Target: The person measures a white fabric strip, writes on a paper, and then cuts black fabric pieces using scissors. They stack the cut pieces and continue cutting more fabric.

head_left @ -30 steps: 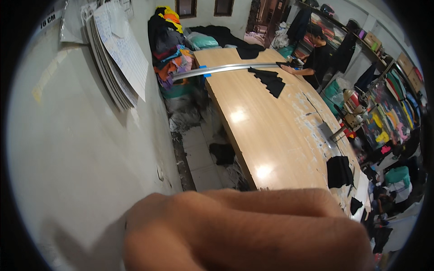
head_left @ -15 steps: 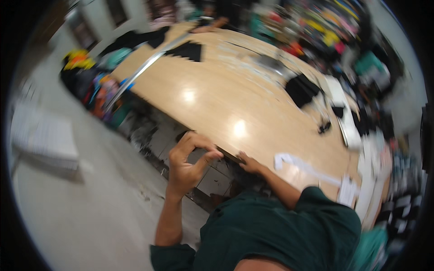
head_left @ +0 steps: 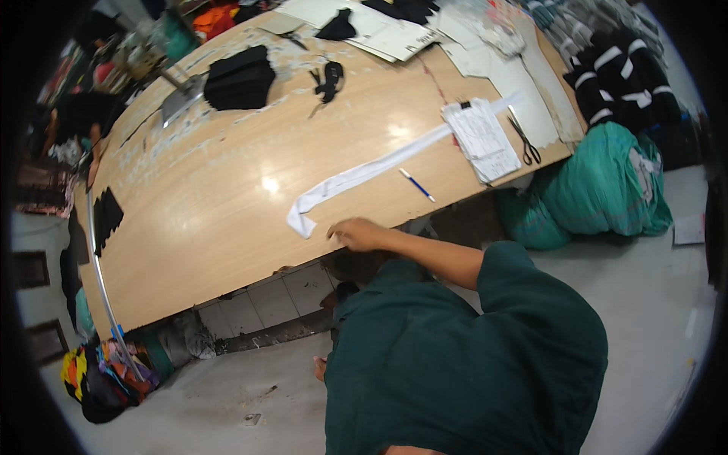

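Head view has swung a lot in the last second: a second ago one hand filled the lower frame right up against the lens, half a second ago a hand was raised in front of the wooden surface (head_left: 205,220), and now only one hand (head_left: 358,233) shows, at centre frame, resting low on the near edge of that surface with fingers loosely curled and holding nothing I can make out. It sits just right of the folded end of the long white strip (head_left: 364,173), close but apparently not touching. So the reach looks like it has settled on the strip, which runs diagonally up toward the stack of papers (head_left: 482,139) at upper right. A blue pen (head_left: 417,184) lies just beside the strip, scissors (head_left: 523,138) past the papers.

Which hand this is, I honestly can't tell; the other one is out of sight, probably behind the green shirt (head_left: 462,364). The dark stuff at the top is too warped to name.
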The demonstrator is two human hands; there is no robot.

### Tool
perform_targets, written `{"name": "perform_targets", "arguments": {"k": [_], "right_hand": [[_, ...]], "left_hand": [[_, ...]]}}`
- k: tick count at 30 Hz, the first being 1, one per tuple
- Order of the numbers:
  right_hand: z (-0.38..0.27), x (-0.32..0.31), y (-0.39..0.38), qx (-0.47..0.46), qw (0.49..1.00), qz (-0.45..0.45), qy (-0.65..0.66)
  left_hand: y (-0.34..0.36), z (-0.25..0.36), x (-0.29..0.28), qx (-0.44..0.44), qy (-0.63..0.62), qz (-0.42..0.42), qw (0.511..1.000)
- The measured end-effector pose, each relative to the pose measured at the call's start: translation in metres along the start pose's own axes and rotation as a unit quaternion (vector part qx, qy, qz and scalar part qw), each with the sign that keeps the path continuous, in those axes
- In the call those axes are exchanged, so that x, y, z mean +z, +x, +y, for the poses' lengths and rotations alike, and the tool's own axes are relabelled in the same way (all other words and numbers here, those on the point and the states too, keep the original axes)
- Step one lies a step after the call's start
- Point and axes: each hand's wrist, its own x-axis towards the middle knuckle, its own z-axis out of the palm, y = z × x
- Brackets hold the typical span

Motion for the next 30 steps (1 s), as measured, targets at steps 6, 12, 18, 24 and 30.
{"name": "perform_targets", "arguments": {"k": [6, 12, 18, 24, 30], "right_hand": [[0.109, -0.084, -0.094, 0.150, 0.923, 0.330, -0.132], [0.146, -0.093, -0.116, 0.164, 0.915, 0.318, -0.185], [0.159, -0.107, -0.146, 0.212, 0.889, 0.405, 0.019], [0.191, -0.159, -0.214, 0.331, 0.808, 0.488, -0.002], [0.252, -0.228, -0.234, 0.348, 0.742, 0.560, -0.118]], "left_hand": [[0.001, 0.109, 0.033, 0.094, -0.035, -0.031, 0.995], [0.022, 0.290, 0.096, 0.319, 0.004, -0.001, 0.948], [0.071, 0.397, 0.167, 0.317, 0.046, 0.070, 0.945], [0.129, 0.390, 0.175, 0.228, 0.098, 0.083, 0.965], [0.163, 0.379, 0.115, 0.236, 0.115, 0.070, 0.962]]}}
